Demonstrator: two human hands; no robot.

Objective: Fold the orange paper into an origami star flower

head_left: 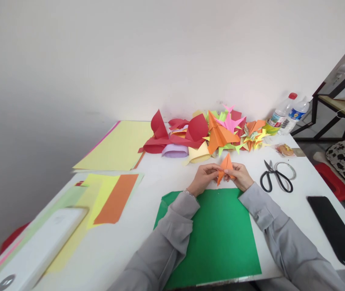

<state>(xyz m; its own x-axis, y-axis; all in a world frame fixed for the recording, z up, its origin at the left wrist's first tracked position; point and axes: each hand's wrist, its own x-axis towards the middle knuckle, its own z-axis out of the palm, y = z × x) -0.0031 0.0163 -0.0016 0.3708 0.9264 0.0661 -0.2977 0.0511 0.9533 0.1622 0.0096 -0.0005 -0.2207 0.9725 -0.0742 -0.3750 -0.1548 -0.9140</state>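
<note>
at the far right of the white table (pixel 108 246), near the wall, side by side: a red-capped bottle (pixel 277 117) with yellow-green liquid low down inside, and a blue-labelled bottle (pixel 294 116), too clear and small to tell any contents. just in front of these, a transparent packet (pixel 285 150) with something orange-brown inside.

held up just beyond the far edge of a green sheet (pixel 221 242): a small orange folded paper (pixel 227 163), with one point upward and another downward. gripped on one side by the left hand (pixel 204 178), thumb and fingers closed in a pinch; gripped on the other by the right hand (pixel 240 175), pinching likewise.

behind, in a crowded heap: red paper shapes (pixel 196 128), a purple paper tube (pixel 175 151) with an end towards the camera, and a large orange folded piece (pixel 220 135). to the right, black-handled scissors (pixel 271 174) beside a thin ring (pixel 294 173), with a black phone (pixel 336 230) nearer. to the left, an orange strip (pixel 116 200) on yellow paper (pixel 104 190).
</note>
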